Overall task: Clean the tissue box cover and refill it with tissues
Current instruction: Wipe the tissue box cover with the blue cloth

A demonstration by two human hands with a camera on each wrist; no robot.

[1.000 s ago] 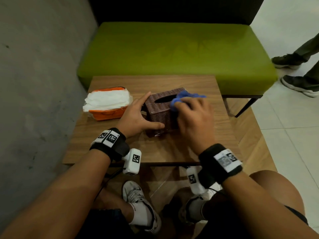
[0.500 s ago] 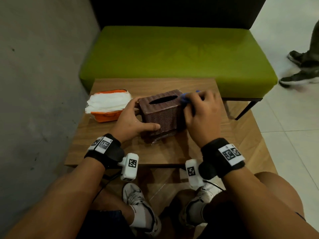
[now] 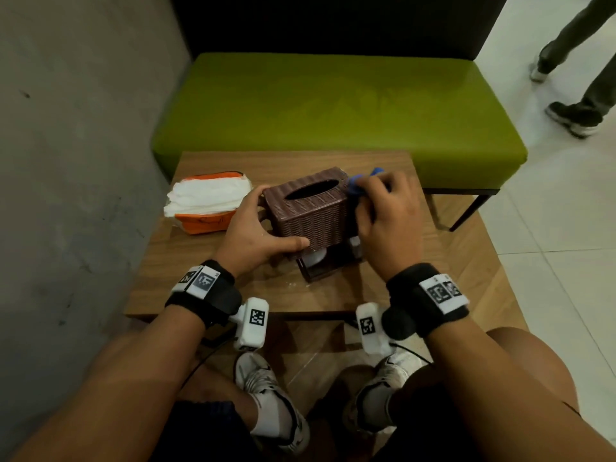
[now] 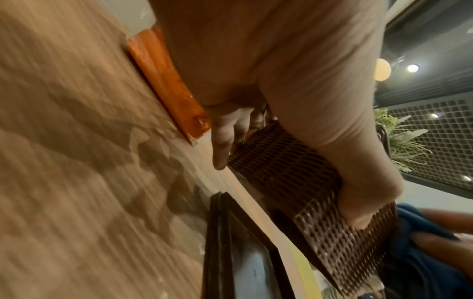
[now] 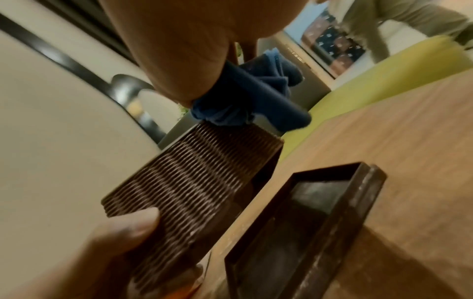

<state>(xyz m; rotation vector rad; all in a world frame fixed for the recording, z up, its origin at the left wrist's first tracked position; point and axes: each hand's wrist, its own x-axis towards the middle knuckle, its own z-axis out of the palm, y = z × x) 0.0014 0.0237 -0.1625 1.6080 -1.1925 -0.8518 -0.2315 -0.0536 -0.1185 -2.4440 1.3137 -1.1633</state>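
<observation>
While lifted clear of its dark brown base tray near the wooden table's front edge, brown woven tissue box cover tilts | left hand grips its left end, thumb on front wall | right hand bunches blue cloth against its right end | orange tissue pack near left edge

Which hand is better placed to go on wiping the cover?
Right. The right hand already has a grip on the blue cloth at the cover's right end. The left hand grips the cover to steady it.
</observation>
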